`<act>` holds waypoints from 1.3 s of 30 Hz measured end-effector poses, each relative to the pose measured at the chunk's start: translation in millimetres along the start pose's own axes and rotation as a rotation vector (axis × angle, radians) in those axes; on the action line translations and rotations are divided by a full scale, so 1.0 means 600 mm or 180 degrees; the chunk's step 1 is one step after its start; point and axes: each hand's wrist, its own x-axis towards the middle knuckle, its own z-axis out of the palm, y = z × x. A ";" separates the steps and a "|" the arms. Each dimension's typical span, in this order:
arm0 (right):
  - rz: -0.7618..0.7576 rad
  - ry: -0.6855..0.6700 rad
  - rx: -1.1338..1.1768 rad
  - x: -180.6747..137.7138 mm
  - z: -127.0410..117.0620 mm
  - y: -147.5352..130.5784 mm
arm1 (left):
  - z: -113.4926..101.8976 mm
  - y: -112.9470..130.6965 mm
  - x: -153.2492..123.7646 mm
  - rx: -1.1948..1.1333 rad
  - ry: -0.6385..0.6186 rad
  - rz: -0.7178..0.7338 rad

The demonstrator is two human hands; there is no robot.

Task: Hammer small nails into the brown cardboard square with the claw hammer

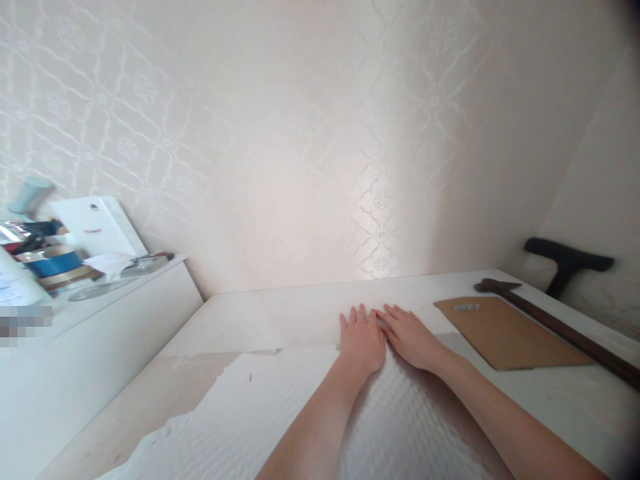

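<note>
A white sheet with a raised bumpy pattern (240, 400) lies over the surface before me, its left edge ragged. My left hand (363, 340) rests palm down at the far edge of the sheet, fingers stretched out and apart. Close beside it, my right hand (413, 337) also lies palm down with fingers extended, the thumbs nearly meeting. Between my forearms the sheet rises toward the hands; what is under the palms is hidden. To the right of my right hand is a flat brown cardboard piece (515, 333) with a small label.
A long-handled hammer (550, 317) lies along the cardboard's right side. Beyond it stands a black T-shaped handle (567, 257). On the left, a white cabinet (130, 347) holds a white box (97, 227), a blue tape roll (55, 263) and clutter. A patterned wall (300, 167) rises behind.
</note>
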 end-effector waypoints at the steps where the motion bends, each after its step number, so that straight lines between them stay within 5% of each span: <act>1: 0.0003 -0.0011 -0.0005 0.000 0.000 0.000 | 0.000 0.000 0.000 0.0005 -0.0013 -0.0001; 39: 0.0005 0.0040 0.0006 0.001 0.004 0.003 | -0.005 0.002 -0.001 0.0037 -0.0084 -0.0014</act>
